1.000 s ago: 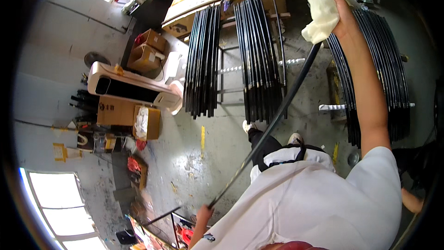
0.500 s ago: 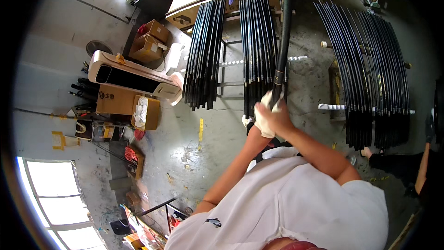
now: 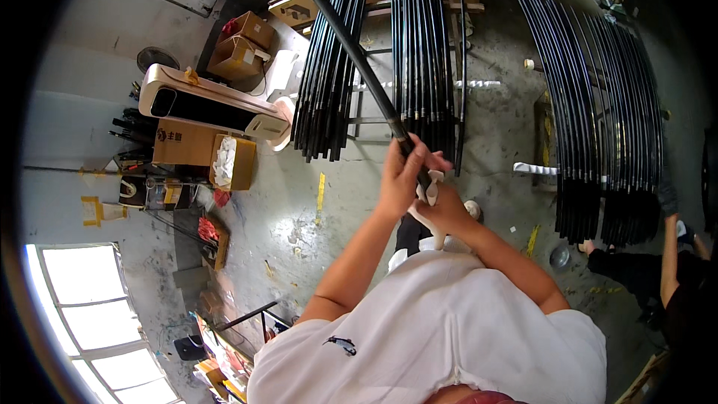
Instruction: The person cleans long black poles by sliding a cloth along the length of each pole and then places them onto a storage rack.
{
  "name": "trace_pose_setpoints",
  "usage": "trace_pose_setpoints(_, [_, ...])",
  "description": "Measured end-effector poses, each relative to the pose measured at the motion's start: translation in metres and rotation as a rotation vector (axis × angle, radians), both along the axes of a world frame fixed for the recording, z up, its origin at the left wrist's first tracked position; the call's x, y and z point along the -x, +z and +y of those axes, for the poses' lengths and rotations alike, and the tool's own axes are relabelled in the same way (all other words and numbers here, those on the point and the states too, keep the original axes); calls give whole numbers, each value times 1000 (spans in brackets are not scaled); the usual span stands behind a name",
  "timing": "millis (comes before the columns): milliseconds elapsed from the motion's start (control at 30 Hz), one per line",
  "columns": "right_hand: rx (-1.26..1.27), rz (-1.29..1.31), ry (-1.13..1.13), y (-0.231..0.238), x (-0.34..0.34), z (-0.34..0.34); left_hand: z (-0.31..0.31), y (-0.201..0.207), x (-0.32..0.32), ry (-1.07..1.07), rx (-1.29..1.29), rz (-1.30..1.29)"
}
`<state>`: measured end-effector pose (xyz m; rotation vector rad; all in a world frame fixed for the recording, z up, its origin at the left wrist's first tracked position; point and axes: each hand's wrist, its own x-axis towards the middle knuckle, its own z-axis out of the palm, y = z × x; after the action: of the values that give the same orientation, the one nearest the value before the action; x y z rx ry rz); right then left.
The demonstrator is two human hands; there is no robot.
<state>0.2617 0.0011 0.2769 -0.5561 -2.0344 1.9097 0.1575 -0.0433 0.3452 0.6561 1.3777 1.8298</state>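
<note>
Rod rows (image 3: 420, 67) ahead and to the right, cartons (image 3: 196, 144) leftward.

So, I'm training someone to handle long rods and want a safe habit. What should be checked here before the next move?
1. Left hand at the black rod: ok.
2. White cloth in the right hand: ok.
3. Rod's upper tip in sight: not ok; it runs beyond the picture's top edge.
4. Height above the leftmost rod bundle: cannot tell; they only overlap in view.
5. Other person's arm away from the held rod: ok.
</note>
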Motion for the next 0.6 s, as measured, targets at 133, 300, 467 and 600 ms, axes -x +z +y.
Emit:
trace_pose_setpoints(133, [-53,-220,30,-8,-23,5,15,14,39,164,-58,-15])
trace_pose_setpoints(300, [128,-450,-102,-62,-71,20,8,-21,96,356,220,170])
trace_pose_setpoints(467, [202,-592,-357,-59,-97,41,-31,-190,118,429,533,646])
trace_pose_setpoints(600, [319,-595,-496,-75,-115,44,-23,-231,112,313,664,753])
